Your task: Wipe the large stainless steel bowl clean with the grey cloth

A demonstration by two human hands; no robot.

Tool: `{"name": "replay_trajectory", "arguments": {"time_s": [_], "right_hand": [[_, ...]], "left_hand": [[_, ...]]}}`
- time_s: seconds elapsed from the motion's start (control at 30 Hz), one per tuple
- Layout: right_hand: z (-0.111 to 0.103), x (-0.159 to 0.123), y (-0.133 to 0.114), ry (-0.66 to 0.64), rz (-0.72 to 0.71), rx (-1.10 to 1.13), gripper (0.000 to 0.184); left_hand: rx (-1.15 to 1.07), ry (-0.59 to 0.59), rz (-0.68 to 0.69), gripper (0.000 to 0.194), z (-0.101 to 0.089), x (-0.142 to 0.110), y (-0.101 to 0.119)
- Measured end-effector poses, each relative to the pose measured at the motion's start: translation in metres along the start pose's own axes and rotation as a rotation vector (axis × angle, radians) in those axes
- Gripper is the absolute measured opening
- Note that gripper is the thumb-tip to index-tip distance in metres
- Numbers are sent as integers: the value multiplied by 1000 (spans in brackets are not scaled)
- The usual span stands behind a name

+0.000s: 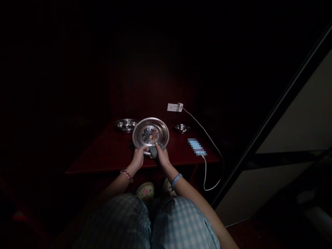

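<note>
Plate point(145, 134) tilts over the table point(103, 152) at your twelve o'clock; your left hand point(138, 158) pinches its seven-o'clock rim, your right hand point(164, 159) pinches grey cloth point(153, 152) at five.

The plate point(143, 133) is smooth, glossy metal — the cloth point(153, 152) looks matt.

Round silver metal plate point(148, 126) over near edge of dark red table point(103, 152); left hand point(138, 157) at its lower left, right hand point(163, 157) plus grey cloth point(154, 152) lower right. Behind-left on table: round silver metal dish point(126, 125), maybe stacked, too dim. Behind-right: small round metal bowl point(182, 128). Right: rectangular blue phone point(197, 147), white cable point(205, 173) to white rectangular socket point(173, 107) behind.
</note>
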State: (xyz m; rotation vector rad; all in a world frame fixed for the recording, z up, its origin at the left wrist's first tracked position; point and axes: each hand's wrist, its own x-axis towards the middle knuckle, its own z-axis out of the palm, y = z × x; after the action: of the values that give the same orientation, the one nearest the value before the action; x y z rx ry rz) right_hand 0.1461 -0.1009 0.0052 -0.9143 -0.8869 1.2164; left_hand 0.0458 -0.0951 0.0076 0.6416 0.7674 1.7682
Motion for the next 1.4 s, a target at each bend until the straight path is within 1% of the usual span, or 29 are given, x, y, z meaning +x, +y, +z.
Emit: {"name": "replay_trajectory", "arguments": {"time_s": [0.2, 0.37, 0.63, 0.77, 0.93, 1.17, 1.3, 1.4], "right_hand": [[-4, 1, 7, 5, -68, -76, 28], [-7, 6, 9, 24, -61, -108, 27], [-7, 5, 9, 29, -56, -110, 26], [-8, 5, 9, 22, -61, -124, 27], [-10, 5, 8, 10, -58, -116, 27], [-9, 7, 9, 34, -53, -71, 26], [-10, 8, 11, 32, -69, -67, 25], [-10, 8, 10, 31, -53, -66, 25]], "left_hand": [[36, 10, 16, 24, -8, 8, -6], [58, 44, 70, 30, -10, 13, -11], [87, 83, 73, 34, -10, 14, -11], [106, 100, 69, 32, -10, 12, -9], [118, 83, 58, 31, -8, 10, -6], [77, 58, 72, 33, -4, 5, -1], [72, 69, 81, 36, -4, 5, -1], [79, 52, 85, 37, -5, 6, -3]]}}
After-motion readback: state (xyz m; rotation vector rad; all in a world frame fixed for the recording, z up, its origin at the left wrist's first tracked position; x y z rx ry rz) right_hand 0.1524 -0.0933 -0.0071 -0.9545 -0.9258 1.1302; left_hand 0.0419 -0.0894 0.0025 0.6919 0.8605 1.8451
